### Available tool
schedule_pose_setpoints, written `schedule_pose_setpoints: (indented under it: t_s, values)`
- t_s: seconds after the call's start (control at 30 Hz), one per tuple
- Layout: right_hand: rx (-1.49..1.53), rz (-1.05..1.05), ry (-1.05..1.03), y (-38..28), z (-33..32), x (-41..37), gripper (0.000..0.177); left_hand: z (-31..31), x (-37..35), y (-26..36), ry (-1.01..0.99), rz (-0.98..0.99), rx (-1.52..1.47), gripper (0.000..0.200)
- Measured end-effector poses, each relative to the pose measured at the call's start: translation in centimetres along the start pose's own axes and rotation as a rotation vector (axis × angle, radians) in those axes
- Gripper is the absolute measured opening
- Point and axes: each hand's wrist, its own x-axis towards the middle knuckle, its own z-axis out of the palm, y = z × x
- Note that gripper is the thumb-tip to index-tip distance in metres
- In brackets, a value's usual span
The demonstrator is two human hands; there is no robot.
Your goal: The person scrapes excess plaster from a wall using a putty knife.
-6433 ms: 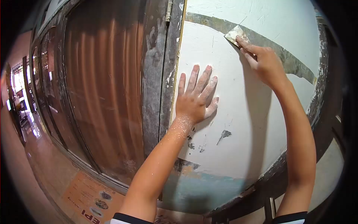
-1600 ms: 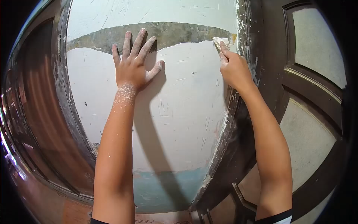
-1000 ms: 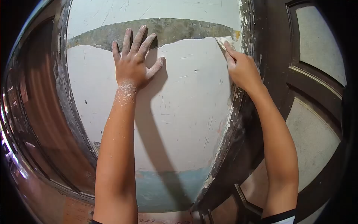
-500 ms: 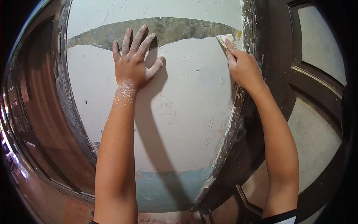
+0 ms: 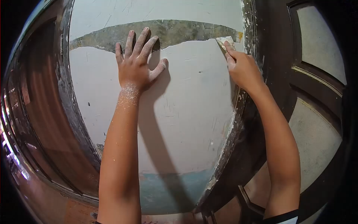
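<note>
My left hand (image 5: 136,65), dusted white, has its fingers spread and lies against the pale wall panel (image 5: 186,97). Its fingertips reach onto a bare grey band (image 5: 182,31) that curves across the panel. To the right, my right hand (image 5: 244,69) is closed around a scraper (image 5: 225,40), whose blade is coated white. The blade meets the panel at the ragged lower edge of the grey band, close to the right frame. Most of the scraper's handle is hidden by my fingers. White flakes cling to my left wrist.
A dark, paint-spattered wooden frame (image 5: 223,151) borders the panel on the right, with a similar worn frame (image 5: 69,84) on the left. Dark panelled woodwork (image 5: 278,56) stands beyond my right arm. Blue-green paint (image 5: 160,194) shows at the panel's bottom.
The view has shifted slightly, so the panel and my left hand appear a little further right and lower. The scraper stays near the same spot on the band's edge, still in my right hand.
</note>
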Motion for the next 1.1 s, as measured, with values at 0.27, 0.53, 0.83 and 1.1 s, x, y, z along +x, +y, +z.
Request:
schedule_pose_setpoints:
  t_s: [0.27, 0.53, 0.83, 1.1]
  values:
    - [-0.017, -0.02, -0.015, -0.8, -0.1, -0.5, 0.044, 0.0, -0.2, 0.0, 0.009, -0.004, -0.04, 0.067]
    - [-0.008, -0.034, 0.018, -0.6, 0.5, -0.2, 0.041, -0.1, -0.3, 0.1, 0.007, -0.006, -0.042, 0.066]
    - [-0.013, -0.003, -0.018, -1.0, 0.5, -0.8, 0.036, 0.0, -0.3, 0.1, 0.012, 0.0, -0.04, 0.067]
    - [-0.017, 0.01, -0.006, -1.4, 0.5, -0.6, 0.036, 0.1, -0.2, 0.2, 0.017, 0.002, -0.03, 0.066]
